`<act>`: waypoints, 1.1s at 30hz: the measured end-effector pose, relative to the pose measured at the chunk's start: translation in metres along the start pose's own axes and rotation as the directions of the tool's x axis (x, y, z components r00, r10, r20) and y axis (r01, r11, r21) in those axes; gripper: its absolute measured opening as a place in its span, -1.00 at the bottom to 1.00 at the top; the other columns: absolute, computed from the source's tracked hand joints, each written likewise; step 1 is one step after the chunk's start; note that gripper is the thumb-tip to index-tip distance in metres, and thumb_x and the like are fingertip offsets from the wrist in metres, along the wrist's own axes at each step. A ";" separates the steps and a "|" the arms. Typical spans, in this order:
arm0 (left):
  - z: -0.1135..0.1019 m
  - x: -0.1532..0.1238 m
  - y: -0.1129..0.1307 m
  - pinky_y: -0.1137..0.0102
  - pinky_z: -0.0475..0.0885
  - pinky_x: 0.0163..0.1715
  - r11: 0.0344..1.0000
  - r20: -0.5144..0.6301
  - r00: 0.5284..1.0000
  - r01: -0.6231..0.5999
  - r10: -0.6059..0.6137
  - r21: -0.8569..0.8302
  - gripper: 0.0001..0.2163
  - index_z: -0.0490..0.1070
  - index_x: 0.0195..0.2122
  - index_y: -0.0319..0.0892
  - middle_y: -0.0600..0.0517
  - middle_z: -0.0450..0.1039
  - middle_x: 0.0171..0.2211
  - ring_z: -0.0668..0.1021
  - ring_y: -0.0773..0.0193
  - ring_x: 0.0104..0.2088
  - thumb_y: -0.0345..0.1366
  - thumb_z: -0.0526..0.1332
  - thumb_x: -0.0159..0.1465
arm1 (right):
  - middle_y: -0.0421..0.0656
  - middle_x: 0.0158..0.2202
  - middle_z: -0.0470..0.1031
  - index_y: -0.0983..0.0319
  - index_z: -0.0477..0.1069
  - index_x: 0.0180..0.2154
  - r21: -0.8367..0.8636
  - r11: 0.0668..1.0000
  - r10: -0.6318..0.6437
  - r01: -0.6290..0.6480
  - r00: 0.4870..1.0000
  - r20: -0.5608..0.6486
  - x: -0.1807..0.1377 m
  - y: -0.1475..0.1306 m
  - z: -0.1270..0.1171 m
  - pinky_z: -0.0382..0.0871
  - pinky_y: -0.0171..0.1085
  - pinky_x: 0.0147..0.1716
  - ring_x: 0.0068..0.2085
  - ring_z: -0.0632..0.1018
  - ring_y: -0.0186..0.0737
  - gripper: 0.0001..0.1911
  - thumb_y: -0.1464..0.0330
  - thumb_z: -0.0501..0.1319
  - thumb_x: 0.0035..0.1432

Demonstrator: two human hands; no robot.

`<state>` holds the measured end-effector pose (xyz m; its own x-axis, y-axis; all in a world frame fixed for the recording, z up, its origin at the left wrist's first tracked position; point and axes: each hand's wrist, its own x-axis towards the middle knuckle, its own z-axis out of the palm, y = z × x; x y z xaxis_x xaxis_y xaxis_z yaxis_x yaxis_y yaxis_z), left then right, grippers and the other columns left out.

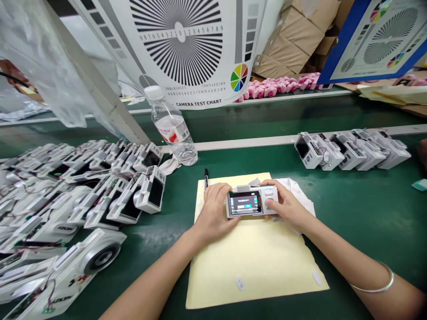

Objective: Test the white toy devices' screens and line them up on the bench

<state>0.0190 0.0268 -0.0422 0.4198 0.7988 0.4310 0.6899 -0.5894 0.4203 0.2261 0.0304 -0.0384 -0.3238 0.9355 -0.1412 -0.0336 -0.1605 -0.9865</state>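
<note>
While a boxy white camera (pixel 252 202) with a glossy lit screen (pixel 245 204) is held over matte yellow paper (pixel 248 262), the left hand (pixel 216 213) and right hand (pixel 287 208) pinch its ends, forearms (pixel 163 270) angled inward.

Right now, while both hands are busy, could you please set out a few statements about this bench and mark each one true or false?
1. The left hand and the right hand both hold the white camera. True.
2. The screen facing the wearer is dark. False: the screen is lit and shows a message box.
3. The plastic bottle has a white cap. True.
4. The pen lies to the right of the held camera. False: the pen lies to its left, beyond the left hand.
5. The bangle is on the left arm. False: the bangle is on the right arm.
6. More units are massed in the left-hand group than in the right-hand row. True.
</note>
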 end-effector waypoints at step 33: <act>-0.001 -0.001 -0.001 0.16 0.20 -0.04 1.000 0.005 1.000 -0.001 0.001 -0.016 -0.50 0.06 -0.07 -0.14 -0.08 0.22 -0.12 0.28 0.09 -0.07 -0.37 0.24 -0.03 | -0.20 -0.16 0.34 0.01 0.16 -0.12 0.215 0.975 0.012 -0.051 0.984 0.180 0.001 0.011 -0.013 0.45 -0.25 -0.39 -0.31 0.49 -0.29 -0.66 0.02 0.03 0.10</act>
<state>0.0178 0.0267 -0.0424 0.4234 0.7988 0.4273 0.6803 -0.5918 0.4323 0.2375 0.0336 -0.0507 -0.4893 0.8616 -0.1352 -0.2193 -0.2717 -0.9371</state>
